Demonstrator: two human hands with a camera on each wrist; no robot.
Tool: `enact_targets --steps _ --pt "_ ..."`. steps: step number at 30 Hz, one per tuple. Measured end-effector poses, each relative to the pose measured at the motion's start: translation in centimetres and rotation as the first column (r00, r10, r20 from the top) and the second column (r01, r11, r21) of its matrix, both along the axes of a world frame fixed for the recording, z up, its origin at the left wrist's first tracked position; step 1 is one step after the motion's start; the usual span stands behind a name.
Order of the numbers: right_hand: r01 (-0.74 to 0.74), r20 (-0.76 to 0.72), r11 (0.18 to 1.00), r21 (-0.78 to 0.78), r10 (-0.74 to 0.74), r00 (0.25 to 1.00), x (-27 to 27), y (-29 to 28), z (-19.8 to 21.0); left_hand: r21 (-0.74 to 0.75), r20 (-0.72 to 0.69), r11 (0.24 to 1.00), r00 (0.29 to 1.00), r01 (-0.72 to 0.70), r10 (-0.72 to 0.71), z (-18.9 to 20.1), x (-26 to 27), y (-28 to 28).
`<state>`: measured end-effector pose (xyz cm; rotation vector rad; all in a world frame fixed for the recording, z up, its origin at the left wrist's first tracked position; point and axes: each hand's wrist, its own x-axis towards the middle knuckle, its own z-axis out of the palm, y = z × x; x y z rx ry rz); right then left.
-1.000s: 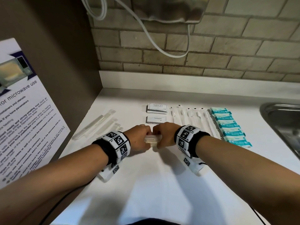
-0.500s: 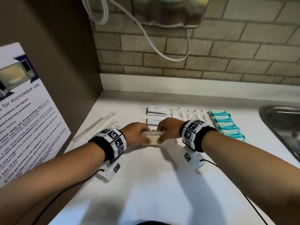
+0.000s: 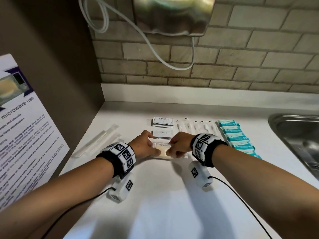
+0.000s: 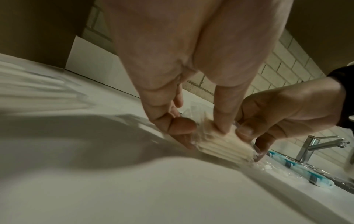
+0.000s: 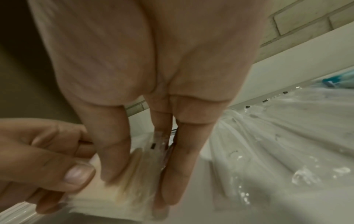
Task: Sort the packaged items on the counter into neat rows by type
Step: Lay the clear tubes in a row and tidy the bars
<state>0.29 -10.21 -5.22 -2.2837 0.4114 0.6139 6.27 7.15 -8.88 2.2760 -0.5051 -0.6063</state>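
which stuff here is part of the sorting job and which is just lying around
Job:
left hand and right hand, both pinching the clear-wrapped cream packets
toothpaste sachets
shampoo sachets
clear-wrapped sticks
teal packs
long clear sleeves

Lying about:
microwave notice
sink
white cable

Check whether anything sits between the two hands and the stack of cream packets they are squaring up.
Nothing visible does. The left hand and right hand already grip the cream packets from either side, on the counter just in front of the toothpaste packet.
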Motion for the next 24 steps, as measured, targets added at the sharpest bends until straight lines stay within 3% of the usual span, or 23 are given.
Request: enact_targets --steps 11,24 --pt "0.064 0.022 0.997 -0.033 -0.064 0.998 0.4 0.2 1.2 0.03 0.001 0.997 0.997 -0.077 0.077 -0.1 0.3 -1.7" --pt "0.01 -0.014 0.99 -0.141 -0.012 1.0 0.7 0.9 1.4 0.246 0.061 0.969 0.998 -0.036 0.022 0.7 0.7 -2.6"
